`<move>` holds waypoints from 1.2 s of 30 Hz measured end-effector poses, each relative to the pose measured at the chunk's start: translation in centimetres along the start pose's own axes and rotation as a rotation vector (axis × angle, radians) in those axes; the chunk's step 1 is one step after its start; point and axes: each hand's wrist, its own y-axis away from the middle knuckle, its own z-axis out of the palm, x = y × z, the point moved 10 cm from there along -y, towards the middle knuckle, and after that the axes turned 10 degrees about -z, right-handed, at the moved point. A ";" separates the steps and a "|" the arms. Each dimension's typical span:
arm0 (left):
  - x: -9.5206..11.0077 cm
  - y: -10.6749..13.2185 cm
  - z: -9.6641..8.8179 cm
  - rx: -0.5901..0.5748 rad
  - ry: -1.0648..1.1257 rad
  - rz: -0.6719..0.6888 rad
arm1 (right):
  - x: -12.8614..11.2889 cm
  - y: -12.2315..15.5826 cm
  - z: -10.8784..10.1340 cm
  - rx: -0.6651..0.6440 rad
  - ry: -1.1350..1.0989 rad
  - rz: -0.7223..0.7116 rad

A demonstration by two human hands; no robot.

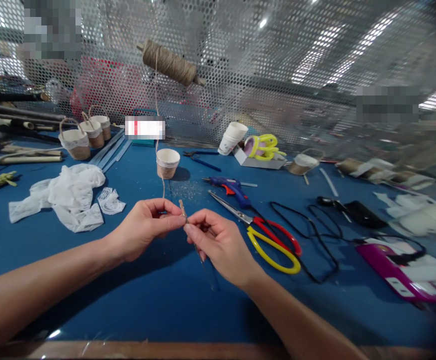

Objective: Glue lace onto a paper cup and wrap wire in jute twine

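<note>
1. The left hand [146,227] and the right hand [218,245] are meeting over the blue table [157,295], both pinching the free end of the jute twine [182,210] between thumb and fingertips.
2. The twine is running up from the fingers, past a paper cup [167,162], to the twine spool [169,63] that is hanging on the perforated screen [315,45].
3. Judging by this, the strand is being drawn out and is still joined to the spool; the cup standing behind the hands is looking only partly wrapped, so most of the wrapping is seemingly still waiting.
4. Three small handled cup baskets [86,132] are sitting finished at the far left.
5. One pair of red-and-yellow scissors [266,232] is lying just right of the right hand, untouched.
6. One blue glue gun [232,187] is resting beyond the scissors.
7. One stack of white cups [233,137] is leaning near the screen.
8. One heap of white lace fabric [67,195] is lying at the left.
</note>
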 end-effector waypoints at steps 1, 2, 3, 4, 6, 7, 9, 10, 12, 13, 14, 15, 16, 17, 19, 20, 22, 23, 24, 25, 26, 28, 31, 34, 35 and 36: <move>0.1 0.0 0.0 0.000 -0.003 0.006 | -0.1 0.0 0.0 0.000 0.003 -0.006; 0.1 0.0 0.0 -0.002 -0.005 0.009 | -0.2 0.0 0.0 -0.001 0.005 -0.011; 0.1 0.0 0.1 -0.005 -0.007 0.009 | -0.2 0.0 0.0 -0.002 0.007 -0.013; 0.2 0.0 0.1 -0.008 -0.009 0.008 | -0.3 0.1 0.0 -0.003 0.009 -0.013; 0.2 0.1 0.2 -0.014 -0.012 0.008 | -0.4 0.1 0.0 -0.005 0.013 -0.011; 0.2 0.1 0.2 -0.017 -0.012 0.009 | -0.4 0.1 0.0 -0.005 0.016 -0.007; 0.3 0.2 0.2 -0.021 -0.004 0.007 | -0.3 0.2 0.1 -0.006 0.018 0.001; 0.3 0.2 0.2 -0.023 0.005 0.001 | -0.3 0.2 0.1 -0.004 0.019 0.003; 0.2 0.2 0.3 -0.028 0.025 -0.018 | -0.2 0.2 0.0 0.000 0.016 0.007; 0.1 0.3 0.3 -0.031 0.036 -0.029 | -0.2 0.2 0.0 0.001 0.010 0.009; 0.0 0.3 0.3 -0.035 0.048 -0.040 | -0.2 0.2 0.1 -0.002 0.004 0.011; -0.1 0.3 0.4 -0.038 0.061 -0.050 | -0.1 0.1 0.1 -0.007 -0.003 0.014; -0.2 0.3 0.4 -0.042 0.075 -0.059 | -0.1 0.1 0.2 -0.014 -0.011 0.016; -0.3 0.2 0.4 -0.046 0.091 -0.070 | -0.1 0.1 0.3 -0.019 -0.019 0.018; -0.7 0.2 0.5 -0.053 0.125 -0.091 | 0.0 0.1 0.3 -0.021 -0.025 0.017; -0.8 0.2 0.5 -0.055 0.138 -0.099 | 0.0 0.1 0.3 -0.019 -0.023 0.016; -1.0 0.2 0.6 -0.061 0.157 -0.109 | 0.0 0.1 0.3 -0.012 -0.021 0.011; -1.0 0.3 0.7 -0.064 0.164 -0.111 | 0.0 0.1 0.3 -0.010 -0.026 0.008; -1.0 0.3 0.8 -0.070 0.167 -0.110 | 0.1 0.1 0.3 -0.012 -0.043 0.007; -0.9 0.3 0.8 -0.076 0.167 -0.107 | 0.2 0.1 0.4 -0.016 -0.078 0.009; -0.8 0.4 0.9 -0.084 0.164 -0.103 | 0.3 0.1 0.6 -0.024 -0.136 0.015; -0.6 0.4 1.1 -0.116 0.147 -0.097 | 0.6 0.1 1.3 -0.068 -0.296 0.039; -0.6 0.4 1.6 -0.190 0.111 -0.100 | 0.8 0.3 2.6 -0.171 -0.515 0.093; -0.5 0.3 1.8 -0.218 0.073 -0.091 | 0.9 0.3 2.7 -0.182 -0.549 0.119; -0.4 0.2 1.7 -0.206 0.056 -0.081 | 0.9 0.3 2.4 -0.161 -0.520 0.111; -0.4 0.1 1.5 -0.185 0.036 -0.071 | 0.9 0.2 2.1 -0.141 -0.470 0.098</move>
